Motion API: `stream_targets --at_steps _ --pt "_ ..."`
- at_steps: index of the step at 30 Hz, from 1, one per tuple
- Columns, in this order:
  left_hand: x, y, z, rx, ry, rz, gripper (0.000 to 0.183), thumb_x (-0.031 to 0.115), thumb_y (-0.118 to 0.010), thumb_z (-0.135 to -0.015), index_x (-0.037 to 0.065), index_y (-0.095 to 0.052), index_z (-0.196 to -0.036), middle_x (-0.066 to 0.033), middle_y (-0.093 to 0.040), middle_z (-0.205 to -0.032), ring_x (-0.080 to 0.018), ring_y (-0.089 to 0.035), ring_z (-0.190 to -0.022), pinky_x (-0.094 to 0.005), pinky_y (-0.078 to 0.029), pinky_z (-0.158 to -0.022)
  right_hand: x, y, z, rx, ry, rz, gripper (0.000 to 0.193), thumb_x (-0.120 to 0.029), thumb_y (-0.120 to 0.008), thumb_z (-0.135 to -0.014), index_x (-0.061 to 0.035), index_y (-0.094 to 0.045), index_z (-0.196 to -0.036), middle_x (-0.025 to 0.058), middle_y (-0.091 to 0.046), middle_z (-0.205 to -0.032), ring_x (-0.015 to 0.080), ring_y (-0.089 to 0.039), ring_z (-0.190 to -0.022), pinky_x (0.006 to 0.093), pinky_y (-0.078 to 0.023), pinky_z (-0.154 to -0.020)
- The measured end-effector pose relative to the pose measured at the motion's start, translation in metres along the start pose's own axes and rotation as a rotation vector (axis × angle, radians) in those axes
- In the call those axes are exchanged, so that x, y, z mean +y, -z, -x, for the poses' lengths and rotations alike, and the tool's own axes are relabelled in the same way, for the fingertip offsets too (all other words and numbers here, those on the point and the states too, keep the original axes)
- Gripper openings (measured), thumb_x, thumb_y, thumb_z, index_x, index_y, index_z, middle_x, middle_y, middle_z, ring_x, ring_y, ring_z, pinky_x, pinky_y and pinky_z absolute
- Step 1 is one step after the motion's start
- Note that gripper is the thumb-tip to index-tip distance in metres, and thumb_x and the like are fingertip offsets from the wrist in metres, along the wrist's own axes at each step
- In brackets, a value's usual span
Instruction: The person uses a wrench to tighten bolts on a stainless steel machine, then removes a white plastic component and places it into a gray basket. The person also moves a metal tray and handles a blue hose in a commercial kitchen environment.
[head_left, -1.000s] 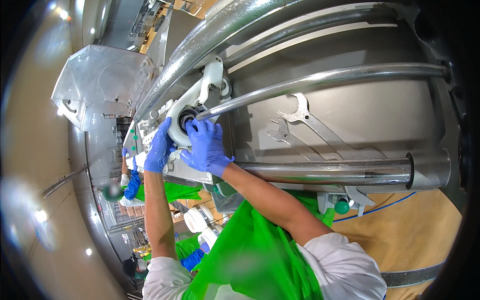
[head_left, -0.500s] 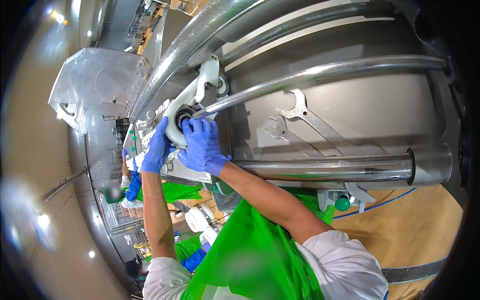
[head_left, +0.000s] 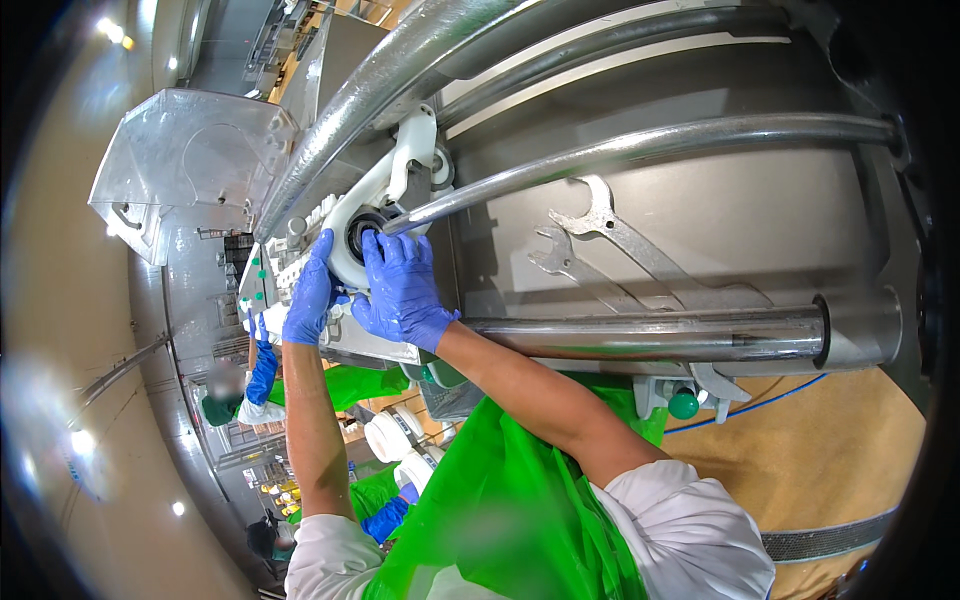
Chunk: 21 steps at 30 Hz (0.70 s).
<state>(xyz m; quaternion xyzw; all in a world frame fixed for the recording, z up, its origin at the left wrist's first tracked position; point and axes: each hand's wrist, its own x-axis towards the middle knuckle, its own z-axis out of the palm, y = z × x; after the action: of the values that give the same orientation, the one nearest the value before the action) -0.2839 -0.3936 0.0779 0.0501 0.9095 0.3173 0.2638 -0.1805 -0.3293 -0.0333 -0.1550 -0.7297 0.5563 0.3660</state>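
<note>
Both hands, in thin violet-blue gloves, are at a white ring-shaped machine part [head_left: 344,268] with a black inner ring [head_left: 360,226]. My left hand [head_left: 312,296] is closed along the ring's left side, its fingers partly behind the part. On the lower right rim, my right hand [head_left: 402,292] has its fingers bent over the edge, the tips at the opening; what they press on is mostly hidden. Just above these fingertips, the end of a long steel bar [head_left: 640,150] meets the opening. A white hooked arm [head_left: 413,143] rises from the ring's upper right.
A large open-ended wrench [head_left: 640,248] and a smaller one [head_left: 588,272] lie on the steel surface to the right. A thick steel tube [head_left: 660,334] runs below them. A clear guard [head_left: 185,150] stands at upper left. Co-workers in green aprons [head_left: 350,385] are beyond my left arm.
The view has shifted slightly. Both my hands stay on the white ring, with the right fingers barely moved. A co-worker's gloved hands in the background have moved a little.
</note>
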Motion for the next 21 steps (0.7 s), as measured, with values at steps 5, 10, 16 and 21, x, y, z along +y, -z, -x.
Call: stream_targets --at_steps 5,10,16,21 --pt "0.0 0.002 0.001 0.028 0.012 -0.044 0.063 0.06 -0.045 -0.091 0.007 -0.052 -0.125 -0.0077 -0.067 -0.091 -0.011 -0.066 -0.067 -0.0186 -0.049 -0.045 0.001 0.001 0.003 -0.021 0.004 -0.051 0.082 -0.033 -0.07 -0.062 0.0 -0.04 -0.131 0.0176 -0.045 -0.118 0.0346 -0.039 -0.114 0.0578 -0.027 -0.098" --pt "0.002 -0.002 0.004 0.117 0.03 -0.079 0.061 0.06 -0.044 -0.091 0.007 -0.056 -0.119 -0.0055 -0.064 -0.083 -0.0094 -0.06 -0.062 -0.019 -0.044 -0.043 0.0 0.002 0.002 0.002 0.018 -0.072 0.082 -0.032 -0.069 -0.061 -0.0033 -0.041 -0.132 0.0169 -0.045 -0.117 0.0348 -0.04 -0.114 0.0584 -0.027 -0.098" --pt "0.002 -0.005 0.001 0.123 0.001 0.003 0.057 0.057 -0.048 -0.09 0.006 -0.06 -0.113 -0.005 -0.063 -0.079 -0.01 -0.058 -0.06 -0.0215 -0.043 -0.046 0.001 0.005 0.001 -0.014 -0.008 -0.062 0.076 -0.033 -0.069 -0.062 -0.0059 -0.046 -0.129 0.0137 -0.046 -0.119 0.0343 -0.04 -0.114 0.0581 -0.028 -0.096" --pt "0.003 -0.021 0.006 0.159 -0.171 -0.174 0.043 0.033 -0.064 -0.086 0.0 -0.06 -0.113 -0.0089 -0.065 -0.098 -0.0147 -0.064 -0.082 -0.028 -0.052 -0.071 0.004 0.01 0.001 -0.1 -0.009 -0.054 0.074 -0.034 -0.07 -0.062 -0.0087 -0.049 -0.128 0.0121 -0.047 -0.121 0.0314 -0.043 -0.111 0.049 -0.032 -0.093"
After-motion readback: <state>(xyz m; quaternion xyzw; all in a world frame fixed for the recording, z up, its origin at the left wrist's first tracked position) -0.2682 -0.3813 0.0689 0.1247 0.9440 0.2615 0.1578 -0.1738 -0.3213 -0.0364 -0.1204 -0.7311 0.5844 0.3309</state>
